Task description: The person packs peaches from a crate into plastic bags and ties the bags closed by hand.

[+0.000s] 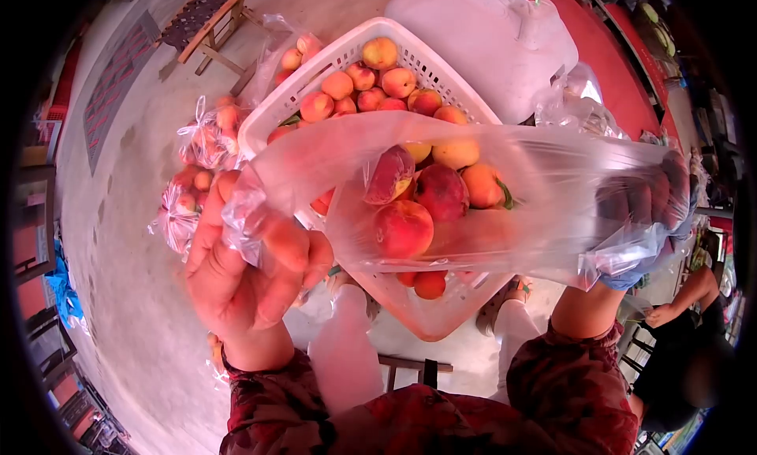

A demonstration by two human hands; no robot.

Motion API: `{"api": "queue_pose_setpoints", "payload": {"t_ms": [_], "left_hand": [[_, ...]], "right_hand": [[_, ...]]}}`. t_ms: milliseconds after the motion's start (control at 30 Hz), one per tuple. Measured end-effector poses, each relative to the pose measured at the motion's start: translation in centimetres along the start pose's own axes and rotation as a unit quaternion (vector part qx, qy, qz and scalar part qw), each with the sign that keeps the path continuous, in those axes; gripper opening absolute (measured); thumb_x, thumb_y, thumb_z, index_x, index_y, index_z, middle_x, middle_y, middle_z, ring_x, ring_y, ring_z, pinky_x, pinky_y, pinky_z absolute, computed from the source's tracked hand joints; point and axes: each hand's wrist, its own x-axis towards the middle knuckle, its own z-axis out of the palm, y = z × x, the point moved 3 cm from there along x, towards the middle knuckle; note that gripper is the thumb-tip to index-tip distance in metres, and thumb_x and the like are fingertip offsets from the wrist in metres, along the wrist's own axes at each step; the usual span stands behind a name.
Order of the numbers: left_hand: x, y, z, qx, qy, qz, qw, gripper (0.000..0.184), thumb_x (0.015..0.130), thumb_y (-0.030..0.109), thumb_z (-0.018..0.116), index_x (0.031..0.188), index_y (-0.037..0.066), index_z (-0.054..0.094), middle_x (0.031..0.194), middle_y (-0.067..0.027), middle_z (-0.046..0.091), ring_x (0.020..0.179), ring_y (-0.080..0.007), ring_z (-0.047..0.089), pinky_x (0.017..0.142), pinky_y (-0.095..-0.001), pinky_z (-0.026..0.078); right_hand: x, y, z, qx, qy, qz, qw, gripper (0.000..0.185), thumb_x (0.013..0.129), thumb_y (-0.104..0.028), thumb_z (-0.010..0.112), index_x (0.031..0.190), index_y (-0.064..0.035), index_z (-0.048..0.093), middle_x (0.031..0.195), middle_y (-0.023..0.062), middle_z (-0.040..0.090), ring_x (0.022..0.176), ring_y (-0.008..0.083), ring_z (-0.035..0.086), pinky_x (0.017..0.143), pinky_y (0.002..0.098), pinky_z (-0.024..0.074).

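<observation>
Between my hands a clear plastic bag (544, 195) is stretched wide over the crate of peaches. My left hand (252, 266) pinches the bag's gathered edge at the left. At the other end my right hand (643, 206), which seems to wear a bluish glove, has its fingers curled against the bag, seen blurred through the film. Several red and yellow peaches (404, 228) show through the bag's opening; whether they lie in the bag or in the crate beneath, I cannot tell. The white plastic crate (260, 132) holds more peaches (363, 76) on its far side.
Tied bags of peaches (209, 139) stand on the floor left of the crate. A pale full sack (481, 45) is behind it. A wooden stool (217, 21) stands at the upper left. Another person (682, 329) is at the lower right. Below are my legs (343, 348).
</observation>
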Motion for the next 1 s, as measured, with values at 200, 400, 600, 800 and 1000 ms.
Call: {"api": "queue_pose_setpoints", "payload": {"t_ms": [200,400,600,800,1000], "left_hand": [[-5.5,-6.5,-1.0,-0.148,0.125,-0.314,0.930,0.040,0.083,0.008,0.045,0.122,0.005,0.039,0.080,-0.0108,0.058,0.040,-0.0076,0.036,0.059,-0.0319,0.036],[-9.4,-11.7,-1.4,-0.219,0.168,-0.558,0.783,0.056,0.070,0.006,0.047,0.125,0.005,0.040,0.075,-0.0097,0.053,0.050,-0.0131,0.039,0.065,-0.0362,0.038],[-9.3,-11.4,-3.7,-0.252,0.111,-0.508,0.816,0.049,0.081,0.016,0.049,0.126,0.000,0.038,0.059,-0.0019,0.045,0.042,-0.0079,0.033,0.047,-0.0273,0.031],[-7.4,-13.6,-7.8,-0.175,0.153,-0.360,0.903,0.047,0.086,0.019,0.048,0.130,0.006,0.037,0.056,0.0041,0.036,0.041,-0.0037,0.029,0.042,-0.0198,0.024],[-6.6,-15.5,-10.7,-0.299,0.165,-0.343,0.875,0.048,0.086,0.021,0.048,0.130,0.007,0.038,0.059,0.0047,0.035,0.042,-0.0034,0.030,0.042,-0.0185,0.024]], "right_hand": [[-6.1,0.5,-3.9,-0.053,0.198,0.140,0.969,0.014,0.089,-0.020,0.046,0.094,-0.0085,0.051,0.061,0.0011,0.047,0.044,0.0165,0.042,0.045,0.0317,0.0378],[-9.1,0.0,-10.0,-0.147,0.218,0.226,0.938,0.029,0.084,-0.017,0.056,0.104,0.0042,0.055,0.083,0.0073,0.059,0.069,0.0164,0.056,0.064,0.0291,0.0471],[-10.0,-0.6,-18.1,-0.559,0.193,0.318,0.741,0.037,0.086,-0.028,0.057,0.106,0.0036,0.056,0.084,0.0069,0.061,0.071,0.0138,0.057,0.067,0.0267,0.0462],[-1.6,5.8,-8.1,-0.844,-0.002,-0.013,0.537,0.030,0.077,-0.012,0.063,0.102,-0.0010,0.051,0.093,0.0161,0.056,0.083,0.0343,0.055,0.072,0.0395,0.0450],[1.4,19.7,-14.4,-0.954,-0.168,0.142,0.205,0.042,0.077,-0.014,0.058,0.117,-0.0044,0.049,0.104,0.0158,0.054,0.090,0.0317,0.057,0.074,0.0378,0.0484]]}}
